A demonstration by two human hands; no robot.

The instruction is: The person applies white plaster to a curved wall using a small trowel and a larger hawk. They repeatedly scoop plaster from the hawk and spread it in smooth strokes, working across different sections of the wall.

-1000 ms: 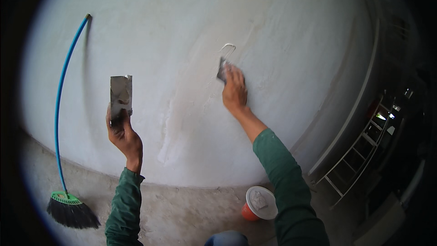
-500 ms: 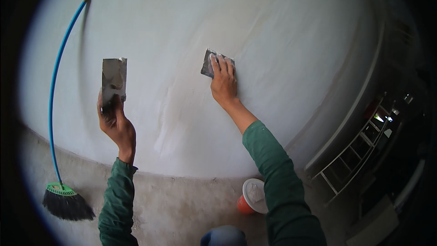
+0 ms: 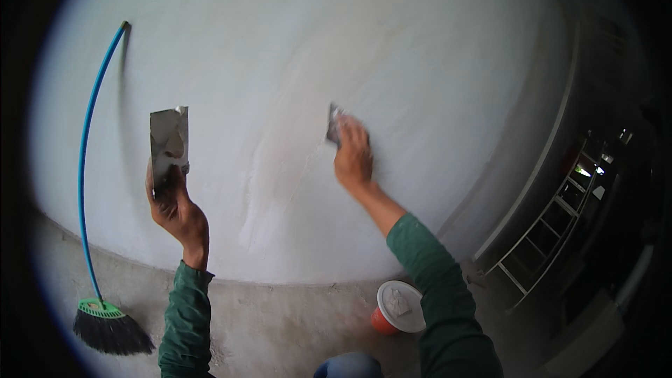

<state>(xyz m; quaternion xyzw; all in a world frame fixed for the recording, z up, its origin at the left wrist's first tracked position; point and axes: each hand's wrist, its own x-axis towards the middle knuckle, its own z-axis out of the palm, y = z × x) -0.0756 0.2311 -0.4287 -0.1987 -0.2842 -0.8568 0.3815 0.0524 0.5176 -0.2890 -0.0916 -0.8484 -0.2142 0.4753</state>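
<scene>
My left hand point(image 3: 175, 213) grips a flat metal putty knife point(image 3: 169, 136), its wide blade upright and smeared with some putty. It is held up to the left, in front of the pale wall point(image 3: 280, 70). Further right, my right hand point(image 3: 355, 157) is closed on a second metal scraper blade point(image 3: 333, 124), seen nearly edge-on at the wall; its far side is hidden by my fingers. Damp-looking, streaky patches of putty run down the wall between the two hands.
A broom point(image 3: 112, 325) with a blue handle leans on the wall at left. On the concrete floor point(image 3: 280, 322) stands an orange bucket point(image 3: 383, 322) with a white lid point(image 3: 402, 304), partly behind my right sleeve. A metal ladder point(image 3: 542, 238) leans at the right among dark clutter.
My right hand has moved slightly down and right along the wall, and its blade has turned more edge-on. My left hand still holds its knife upright. The whole view has shifted a little.
</scene>
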